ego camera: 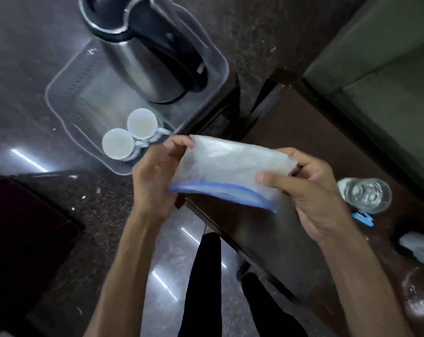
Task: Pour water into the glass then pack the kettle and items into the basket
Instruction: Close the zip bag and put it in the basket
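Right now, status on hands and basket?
Both hands, left and right, hold zip bag. Kettle and two cups in basket. Nothing blocking.

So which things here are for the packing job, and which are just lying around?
For the job: kettle, two cups, basket, glass of water, zip bag held by both hands: left, right.

Lying about: blue item beside the glass, white thing at right edge.

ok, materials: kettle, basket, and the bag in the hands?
Kettle: looks like brushed steel with soft streaky reflections; black handle, probably plastic.
Basket: clear, glossy rigid plastic; the counter shows through its walls.
Bag: thin, crinkled translucent plastic film with a blue zip strip.
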`<state>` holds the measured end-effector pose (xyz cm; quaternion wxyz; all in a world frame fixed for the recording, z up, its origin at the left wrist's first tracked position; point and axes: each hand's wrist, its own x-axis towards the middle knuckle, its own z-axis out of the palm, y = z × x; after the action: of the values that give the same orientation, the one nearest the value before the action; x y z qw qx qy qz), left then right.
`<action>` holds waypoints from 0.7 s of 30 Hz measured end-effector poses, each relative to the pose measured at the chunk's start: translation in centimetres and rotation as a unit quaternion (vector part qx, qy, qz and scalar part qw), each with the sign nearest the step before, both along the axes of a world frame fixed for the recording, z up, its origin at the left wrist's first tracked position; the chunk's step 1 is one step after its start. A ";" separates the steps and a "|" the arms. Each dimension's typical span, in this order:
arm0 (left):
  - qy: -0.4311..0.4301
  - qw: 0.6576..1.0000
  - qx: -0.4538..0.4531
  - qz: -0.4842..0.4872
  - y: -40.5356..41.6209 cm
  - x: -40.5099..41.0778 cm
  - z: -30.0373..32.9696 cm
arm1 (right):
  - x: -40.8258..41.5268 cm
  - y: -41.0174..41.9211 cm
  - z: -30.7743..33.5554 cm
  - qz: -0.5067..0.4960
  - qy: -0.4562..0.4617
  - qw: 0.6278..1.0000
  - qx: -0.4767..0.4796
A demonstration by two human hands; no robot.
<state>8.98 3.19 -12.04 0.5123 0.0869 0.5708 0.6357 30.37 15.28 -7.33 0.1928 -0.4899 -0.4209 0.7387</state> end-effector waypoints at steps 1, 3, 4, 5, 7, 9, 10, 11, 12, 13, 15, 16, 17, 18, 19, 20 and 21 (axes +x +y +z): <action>0.030 0.999 -0.010 -0.028 -0.4 -1.6 0.4 | -1.6 0.1 0.2 0.021 -0.002 0.999 0.040; 0.081 0.993 -0.051 -0.066 -1.1 -4.5 1.3 | -4.9 0.1 0.4 0.079 -0.018 0.987 0.140; 0.118 0.989 -0.072 -0.057 -1.5 -6.1 1.6 | -6.8 -0.1 0.4 0.107 -0.023 0.977 0.183; 0.153 0.984 -0.085 -0.027 -2.0 -7.6 1.9 | -8.8 -0.4 0.4 0.131 -0.023 0.967 0.216; 0.203 0.975 -0.077 0.046 -2.5 -10.2 2.5 | -12.7 -1.2 0.5 0.172 -0.018 0.948 0.268; 0.233 0.966 -0.061 0.098 -2.8 -12.4 3.1 | -16.4 -1.8 0.7 0.197 -0.013 0.916 0.349; 0.250 0.958 -0.058 0.124 -2.8 -13.5 3.4 | -18.2 -2.1 0.7 0.206 -0.008 0.892 0.403; 0.272 0.948 -0.059 0.152 -2.8 -14.4 3.6 | -20.0 -2.3 0.6 0.210 -0.002 0.863 0.459; 0.299 0.935 -0.066 0.179 -2.8 -15.3 3.9 | -21.7 -2.5 0.3 0.209 0.005 0.834 0.510; 0.331 0.919 -0.080 0.197 -2.7 -16.0 4.0 | -23.1 -2.7 -0.1 0.204 0.007 0.807 0.554; 0.400 0.886 -0.112 0.208 -2.5 -17.2 4.2 | -26.1 -2.9 -0.9 0.204 0.010 0.763 0.614; 0.427 0.871 -0.126 0.207 -2.4 -17.7 4.0 | -27.4 -2.9 -1.4 0.212 0.009 0.743 0.635; 0.448 0.860 -0.134 0.202 -2.3 -18.1 3.8 | -28.6 -3.0 -2.0 0.226 0.001 0.722 0.654; 0.472 0.849 -0.138 0.192 -2.2 -18.4 3.6 | -29.4 -2.9 -2.8 0.251 -0.014 0.699 0.669; 0.500 0.837 -0.144 0.167 -2.2 -18.7 3.2 | -30.1 -2.7 -3.8 0.299 -0.035 0.676 0.672; 0.527 0.826 -0.157 0.126 -2.1 -19.0 2.8 | -30.7 -2.5 -4.7 0.368 -0.063 0.653 0.658; 0.544 0.817 -0.177 0.070 -1.9 -19.2 2.2 | -31.1 -2.2 -5.5 0.444 -0.098 0.630 0.629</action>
<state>-10.18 1.26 -9.81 0.0783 0.2859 0.8641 0.4067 -0.69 13.04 -12.86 0.0604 -0.0729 -0.9665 0.2385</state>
